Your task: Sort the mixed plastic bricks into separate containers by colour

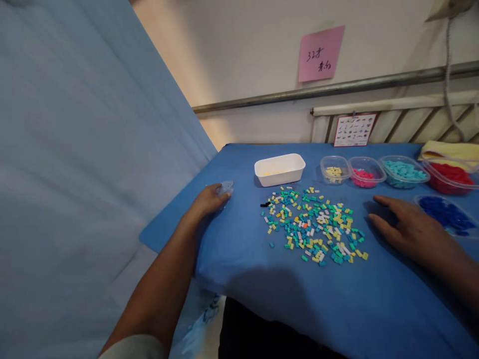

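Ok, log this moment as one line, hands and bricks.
left hand: on clear lid | right hand: flat on table, empty | brick pile: between hands | white tray: behind pile

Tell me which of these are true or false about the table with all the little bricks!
1. The left hand touches a small clear tub. True.
2. The white tray is full of red pieces. False: it looks almost empty, with a few yellow bits.
3. The right hand lies flat, palm down, right of the brick pile. True.
4. The blue pieces lie in the white tray. False: they fill a clear tub by the right hand.
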Demonstrator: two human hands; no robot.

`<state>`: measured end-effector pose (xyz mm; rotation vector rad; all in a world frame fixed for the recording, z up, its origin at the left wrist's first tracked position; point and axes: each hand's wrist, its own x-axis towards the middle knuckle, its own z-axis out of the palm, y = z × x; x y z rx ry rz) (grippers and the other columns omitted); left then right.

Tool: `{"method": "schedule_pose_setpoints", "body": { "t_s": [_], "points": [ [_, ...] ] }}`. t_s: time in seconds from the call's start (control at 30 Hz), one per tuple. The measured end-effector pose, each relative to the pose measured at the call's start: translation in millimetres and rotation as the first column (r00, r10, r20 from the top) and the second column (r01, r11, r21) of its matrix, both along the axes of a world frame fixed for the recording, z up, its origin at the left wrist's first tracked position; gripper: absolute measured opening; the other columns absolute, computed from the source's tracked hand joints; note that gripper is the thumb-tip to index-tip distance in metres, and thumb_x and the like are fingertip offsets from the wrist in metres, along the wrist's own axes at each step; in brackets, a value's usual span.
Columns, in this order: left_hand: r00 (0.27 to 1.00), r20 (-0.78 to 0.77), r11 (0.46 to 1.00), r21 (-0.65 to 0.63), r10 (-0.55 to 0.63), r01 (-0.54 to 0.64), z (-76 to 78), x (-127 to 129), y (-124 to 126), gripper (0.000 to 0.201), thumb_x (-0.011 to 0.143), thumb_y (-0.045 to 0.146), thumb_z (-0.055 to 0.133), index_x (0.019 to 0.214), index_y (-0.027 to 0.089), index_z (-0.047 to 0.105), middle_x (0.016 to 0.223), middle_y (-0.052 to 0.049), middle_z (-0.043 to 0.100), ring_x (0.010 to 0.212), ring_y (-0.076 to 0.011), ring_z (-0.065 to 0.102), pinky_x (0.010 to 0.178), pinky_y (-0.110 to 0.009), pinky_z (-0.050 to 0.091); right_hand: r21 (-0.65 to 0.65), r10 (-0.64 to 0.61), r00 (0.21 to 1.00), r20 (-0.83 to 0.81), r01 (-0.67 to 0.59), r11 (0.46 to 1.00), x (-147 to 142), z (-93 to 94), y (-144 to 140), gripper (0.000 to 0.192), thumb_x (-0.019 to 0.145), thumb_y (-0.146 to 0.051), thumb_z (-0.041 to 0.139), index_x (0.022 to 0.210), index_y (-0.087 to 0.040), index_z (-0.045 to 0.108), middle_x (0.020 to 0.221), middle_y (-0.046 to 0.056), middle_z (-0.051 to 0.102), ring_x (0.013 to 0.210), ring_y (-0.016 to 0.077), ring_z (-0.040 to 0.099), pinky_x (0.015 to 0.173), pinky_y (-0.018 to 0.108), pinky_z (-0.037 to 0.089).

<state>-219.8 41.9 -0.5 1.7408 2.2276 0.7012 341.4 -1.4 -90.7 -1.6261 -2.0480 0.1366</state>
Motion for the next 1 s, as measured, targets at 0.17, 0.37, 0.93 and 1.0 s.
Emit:
{"method": "schedule_pose_setpoints", "body": {
  "t_s": [0.17,0.37,0.93,1.0],
  "points": [
    [0.993,0.122,0.990,0.142,0.000,-0.018,1.1,-5,-13,0.041,0.087,0.046,0.076,0.117,0.020,0.078,0.133,-0.019,0.079,0.134,-0.0395,0.069,0.115,-0.055,0.052,-0.010,0.063,0.998,-0.019,-0.063,0.998,-2,0.3,-3,0.055,0.102,-0.058,0.054,0.148,-0.029,0.062,0.140,0.022,0.073,0.128,0.0496,0.071,0.106,0.067,0.058],
    [0.918,0.392,0.977,0.210,-0.062,-0.024,23.0,30,-38,0.045,0.100,0.056,0.060,0.119,0.016,0.069,0.108,-0.014,0.084,0.098,-0.0267,0.081,0.083,-0.038,0.065,0.035,0.042,0.993,-0.106,-0.039,0.999,-10,14.0,-9,0.045,0.099,-0.056,0.059,0.138,-0.036,0.071,0.132,0.016,0.078,0.121,0.0483,0.075,0.098,0.066,0.062],
    [0.537,0.458,0.665,0.179,-0.708,0.725,-3.3,287,-62,0.042,0.108,0.061,0.059,0.114,0.023,0.073,0.104,-0.007,0.079,0.089,-0.0213,0.071,0.077,-0.035,0.055,-0.161,-0.082,0.576,-0.813,-0.088,0.983,-31,57.6,-19,0.061,0.094,-0.060,0.078,0.141,-0.022,0.069,0.079,0.003,0.077,0.063,0.0224,0.070,0.058,0.036,0.057],
    [0.593,0.315,0.665,0.221,-0.741,0.713,5.0,269,-42,0.037,0.109,0.054,0.057,0.116,0.023,0.076,0.111,-0.008,0.080,0.100,-0.0237,0.073,0.089,-0.038,0.055,-0.141,-0.147,0.741,-0.656,0.071,0.987,-8,57.8,-13,0.068,0.096,-0.061,0.074,0.150,-0.022,0.063,0.075,0.001,0.072,0.058,0.0217,0.063,0.053,0.035,0.050]
  ]
}}
